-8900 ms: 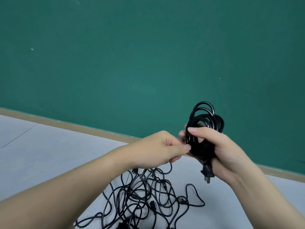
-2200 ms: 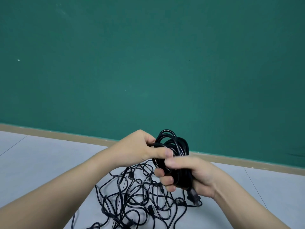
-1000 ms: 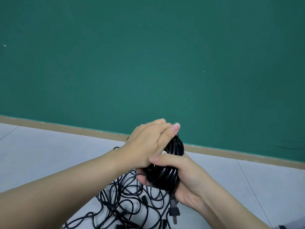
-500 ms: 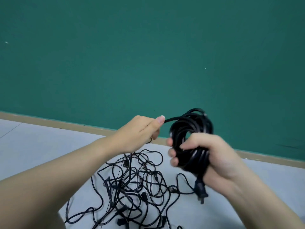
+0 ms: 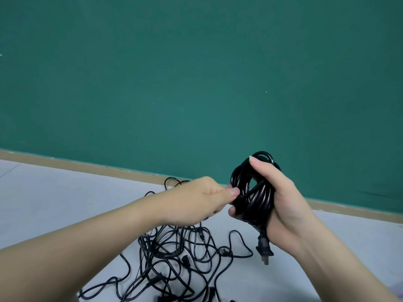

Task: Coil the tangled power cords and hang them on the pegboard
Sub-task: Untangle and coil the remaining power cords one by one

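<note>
My right hand (image 5: 283, 199) grips a black coiled power cord (image 5: 253, 190), thumb over the top of the loops and fingers curled round the bundle. The cord's plug (image 5: 264, 249) hangs below that hand. My left hand (image 5: 202, 201) pinches the cord's free end at the left side of the coil, where the strand crosses the loops. Below both hands a tangled heap of black power cords (image 5: 174, 258) lies spread on the light grey floor. No pegboard is in view.
A dark green wall (image 5: 196, 83) fills the upper view, with a tan baseboard (image 5: 87, 167) along its foot. The light grey tiled floor (image 5: 54, 203) stretches left of the tangle.
The free cord end was stretched out from the coil's top; my left hand has now brought it down to the coil's left side. My right thumb has moved up over the loops.
</note>
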Action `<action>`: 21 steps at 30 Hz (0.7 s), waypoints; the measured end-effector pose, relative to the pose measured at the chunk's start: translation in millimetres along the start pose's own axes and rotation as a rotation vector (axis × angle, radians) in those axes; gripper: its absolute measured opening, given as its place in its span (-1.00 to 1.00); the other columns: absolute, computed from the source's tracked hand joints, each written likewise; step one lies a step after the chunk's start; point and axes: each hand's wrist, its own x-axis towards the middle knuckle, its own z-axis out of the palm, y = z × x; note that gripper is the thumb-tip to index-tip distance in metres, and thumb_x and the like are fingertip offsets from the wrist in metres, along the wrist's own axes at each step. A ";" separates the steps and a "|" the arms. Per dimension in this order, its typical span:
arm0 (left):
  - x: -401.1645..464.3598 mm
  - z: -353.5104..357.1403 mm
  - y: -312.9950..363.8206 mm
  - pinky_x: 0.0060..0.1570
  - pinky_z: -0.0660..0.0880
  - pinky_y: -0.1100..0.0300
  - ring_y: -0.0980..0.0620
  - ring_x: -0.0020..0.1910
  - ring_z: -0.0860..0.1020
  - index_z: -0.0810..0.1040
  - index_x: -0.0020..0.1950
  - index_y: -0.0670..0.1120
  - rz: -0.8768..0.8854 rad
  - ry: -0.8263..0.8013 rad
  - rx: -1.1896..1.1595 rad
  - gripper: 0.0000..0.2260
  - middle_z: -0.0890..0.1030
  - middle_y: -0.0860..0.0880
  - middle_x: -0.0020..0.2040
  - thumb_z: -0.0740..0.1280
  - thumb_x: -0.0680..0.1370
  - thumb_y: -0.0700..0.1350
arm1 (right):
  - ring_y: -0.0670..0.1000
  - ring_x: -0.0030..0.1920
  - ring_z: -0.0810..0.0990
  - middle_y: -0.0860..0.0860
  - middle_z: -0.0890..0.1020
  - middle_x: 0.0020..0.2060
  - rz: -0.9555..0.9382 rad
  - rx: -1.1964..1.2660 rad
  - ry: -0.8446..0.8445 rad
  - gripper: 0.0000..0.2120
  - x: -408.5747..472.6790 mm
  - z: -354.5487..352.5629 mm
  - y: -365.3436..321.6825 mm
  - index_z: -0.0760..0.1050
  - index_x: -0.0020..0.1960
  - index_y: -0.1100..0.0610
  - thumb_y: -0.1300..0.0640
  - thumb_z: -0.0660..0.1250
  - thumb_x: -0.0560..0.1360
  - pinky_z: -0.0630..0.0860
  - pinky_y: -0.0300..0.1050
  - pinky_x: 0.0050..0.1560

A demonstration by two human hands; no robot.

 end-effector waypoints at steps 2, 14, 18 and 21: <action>0.3 0.0 2.0 -0.45 0.12 0.18 0.04 -0.48 0.10 0.19 -0.43 0.02 -0.034 -0.039 -0.006 -0.46 0.18 0.12 -0.51 0.10 0.73 0.16 | 0.15 -0.25 0.54 0.19 0.58 -0.19 0.011 0.049 -0.010 -0.66 0.9 -0.4 1.7 0.60 -0.21 0.13 -0.13 0.56 0.33 0.52 0.09 -0.10; -3.1 -7.9 0.2 -0.46 0.07 0.17 0.03 -0.47 0.08 0.17 -0.39 0.02 -0.069 0.002 -0.024 -0.49 0.15 0.07 -0.48 0.11 0.73 0.16 | 0.20 -0.06 0.64 0.21 0.67 -0.04 -0.044 0.199 -0.053 -0.94 11.0 -0.1 7.7 0.67 -0.23 0.10 0.16 0.43 0.32 0.45 0.15 0.22; -4.2 -7.5 -1.3 -0.54 0.06 0.24 0.03 -0.48 0.06 0.12 -0.37 0.02 -0.083 -0.022 -0.124 -0.50 0.11 0.02 -0.45 0.11 0.73 0.15 | 0.10 -0.07 0.74 0.23 0.73 0.06 -0.072 0.103 -0.082 -0.85 10.7 9.5 11.7 0.73 -0.28 0.03 0.11 0.36 0.29 0.53 0.03 0.02; -6.4 -9.6 1.3 -0.54 0.06 0.27 0.04 -0.49 0.05 0.12 -0.38 0.03 -0.081 -0.017 -0.168 -0.49 0.10 0.03 -0.47 0.11 0.73 0.14 | 0.13 -0.02 0.71 0.18 0.72 -0.01 -0.115 0.121 -0.088 -0.86 10.9 12.4 14.8 0.73 -0.25 0.03 0.17 0.44 0.22 0.56 0.02 0.03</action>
